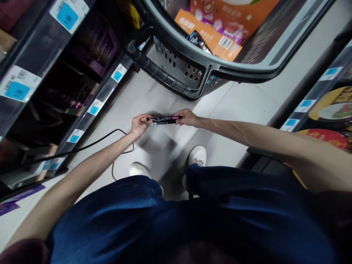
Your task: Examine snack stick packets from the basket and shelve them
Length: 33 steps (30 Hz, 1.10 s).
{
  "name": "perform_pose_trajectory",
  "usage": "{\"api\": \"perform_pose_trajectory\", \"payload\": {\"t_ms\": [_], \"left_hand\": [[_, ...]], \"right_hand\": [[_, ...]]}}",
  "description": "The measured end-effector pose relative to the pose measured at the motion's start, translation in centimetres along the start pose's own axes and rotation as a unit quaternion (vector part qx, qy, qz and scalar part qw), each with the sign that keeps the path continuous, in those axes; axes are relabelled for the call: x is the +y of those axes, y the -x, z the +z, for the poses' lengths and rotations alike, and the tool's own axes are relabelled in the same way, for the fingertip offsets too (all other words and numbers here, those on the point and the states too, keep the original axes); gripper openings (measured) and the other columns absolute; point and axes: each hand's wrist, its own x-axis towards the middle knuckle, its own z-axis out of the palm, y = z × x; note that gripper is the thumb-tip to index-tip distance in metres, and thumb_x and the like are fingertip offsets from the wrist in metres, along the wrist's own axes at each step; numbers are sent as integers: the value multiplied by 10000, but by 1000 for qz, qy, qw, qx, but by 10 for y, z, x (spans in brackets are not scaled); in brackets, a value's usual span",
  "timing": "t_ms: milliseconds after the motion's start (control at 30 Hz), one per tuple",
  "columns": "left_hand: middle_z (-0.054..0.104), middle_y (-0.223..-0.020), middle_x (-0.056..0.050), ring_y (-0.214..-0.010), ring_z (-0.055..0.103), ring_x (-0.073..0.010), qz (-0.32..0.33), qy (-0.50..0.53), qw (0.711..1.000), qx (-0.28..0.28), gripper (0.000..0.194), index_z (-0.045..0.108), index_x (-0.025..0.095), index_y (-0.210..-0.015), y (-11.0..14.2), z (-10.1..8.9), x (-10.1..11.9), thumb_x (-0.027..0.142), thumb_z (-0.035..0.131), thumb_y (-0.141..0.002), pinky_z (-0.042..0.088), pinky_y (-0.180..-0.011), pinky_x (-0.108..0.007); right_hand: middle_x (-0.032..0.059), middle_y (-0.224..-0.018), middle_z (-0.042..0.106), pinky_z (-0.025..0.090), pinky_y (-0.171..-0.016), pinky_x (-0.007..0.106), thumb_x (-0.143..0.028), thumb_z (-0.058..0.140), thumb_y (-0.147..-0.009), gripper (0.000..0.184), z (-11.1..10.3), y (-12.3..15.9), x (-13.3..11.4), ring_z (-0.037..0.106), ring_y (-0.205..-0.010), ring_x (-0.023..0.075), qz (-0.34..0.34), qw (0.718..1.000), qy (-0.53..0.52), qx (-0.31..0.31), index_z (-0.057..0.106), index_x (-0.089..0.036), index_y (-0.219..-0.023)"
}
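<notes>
A slim black packet with pink print (165, 119) is stretched level between both hands, above the grey floor. My left hand (139, 124) pinches its left end with closed fingers. My right hand (188, 117) grips the right end, fingers curled round it. Both arms reach forward over my blue trousers. A thin black cable (110, 135) runs from my left wrist toward the left shelf.
A dark grey shopping basket (192, 69) stands just beyond the hands, holding orange boxes (214, 36). Shelves with blue price tags (95, 109) line the left; another shelf with packets (332, 110) is at right. My white shoes (196, 156) stand on the floor tiles.
</notes>
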Motion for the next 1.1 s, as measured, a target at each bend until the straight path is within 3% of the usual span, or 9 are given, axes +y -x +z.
{"api": "perform_pose_trajectory", "payload": {"t_ms": [233,433,633,1100], "left_hand": [[685,-723,-19,-698,626,-141,-8,2,1000,-13,313,716,133,-859,2,0,0,245,801,-579,512,-677,-269],[729,-963,-82,-869,675,-200,-36,61,996,-50,345,718,139,-925,5,-1,4,324,803,-647,587,-763,-350],[737,-984,-97,-919,687,-218,-43,51,998,-23,258,709,133,-910,6,2,9,282,752,-704,602,-754,-353],[740,-960,-107,-865,688,-219,-44,10,999,10,240,721,128,-868,12,9,16,273,740,-678,566,-645,-287]], "right_hand": [[66,-785,709,538,-540,211,13,760,-671,246,-1,3,-2,663,-686,151,19,1000,13,5,700,-119,-870],[69,-813,713,561,-572,231,-16,781,-667,254,-2,2,0,661,-686,150,17,1000,11,3,708,-127,-884],[67,-783,712,548,-537,208,-23,799,-646,263,-1,2,0,657,-677,148,12,1000,-2,-1,724,-120,-880],[73,-794,713,545,-539,211,-57,823,-629,270,-1,1,4,638,-672,143,20,1000,12,-18,733,-113,-877]]}}
